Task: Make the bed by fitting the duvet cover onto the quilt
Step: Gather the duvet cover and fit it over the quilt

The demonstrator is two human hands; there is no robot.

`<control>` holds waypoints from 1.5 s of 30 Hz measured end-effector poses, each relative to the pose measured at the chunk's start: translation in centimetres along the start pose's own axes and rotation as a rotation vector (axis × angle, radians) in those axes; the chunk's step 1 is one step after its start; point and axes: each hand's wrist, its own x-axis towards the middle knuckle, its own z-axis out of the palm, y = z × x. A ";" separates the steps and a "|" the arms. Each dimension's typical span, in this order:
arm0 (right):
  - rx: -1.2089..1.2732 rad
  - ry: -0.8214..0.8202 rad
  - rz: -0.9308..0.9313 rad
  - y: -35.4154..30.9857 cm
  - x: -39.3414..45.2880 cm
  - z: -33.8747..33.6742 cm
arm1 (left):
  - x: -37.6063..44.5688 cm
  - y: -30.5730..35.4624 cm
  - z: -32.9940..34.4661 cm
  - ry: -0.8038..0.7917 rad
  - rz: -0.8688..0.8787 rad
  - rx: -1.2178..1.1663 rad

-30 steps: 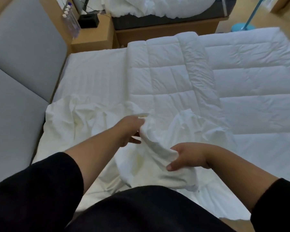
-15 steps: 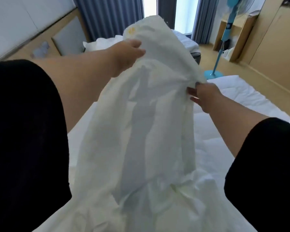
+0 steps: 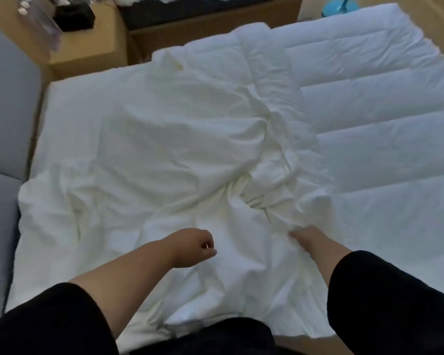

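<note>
The white duvet cover (image 3: 169, 155) lies crumpled over the left and middle of the bed, reaching from my body to the far edge. The white quilted quilt (image 3: 374, 119) lies flat to its right, and the cover overlaps its left part. My left hand (image 3: 194, 248) hovers just over the near part of the cover with its fingers curled in; I see no fabric in it. My right hand (image 3: 312, 240) rests on the cover where folds bunch together, its fingertips closed into a fold.
A grey padded headboard (image 3: 3, 119) runs along the left. A wooden nightstand (image 3: 87, 44) with a black box (image 3: 73, 17) and bottles stands at the far left. A second bed frame (image 3: 210, 29) is beyond, and a teal fan base (image 3: 340, 8) stands on the floor.
The cover was held up in the air by both hands half a second ago. It now lies thrown out across the bed, and both hands have dropped low near my body.
</note>
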 end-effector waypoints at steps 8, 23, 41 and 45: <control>0.644 -0.059 -0.020 6.0 -6.2 8.0 | -0.6 1.4 8.2 -0.075 -0.054 -0.077; 0.221 -0.274 -0.966 0.5 -21.1 4.8 | -8.5 4.8 0.3 0.406 -0.004 -1.144; 0.426 -0.461 0.096 1.6 -10.7 13.8 | -25.8 -4.5 0.2 0.646 0.418 -0.919; 0.628 -0.597 0.085 1.6 -11.1 15.3 | -26.5 -5.9 1.2 0.733 0.339 -0.992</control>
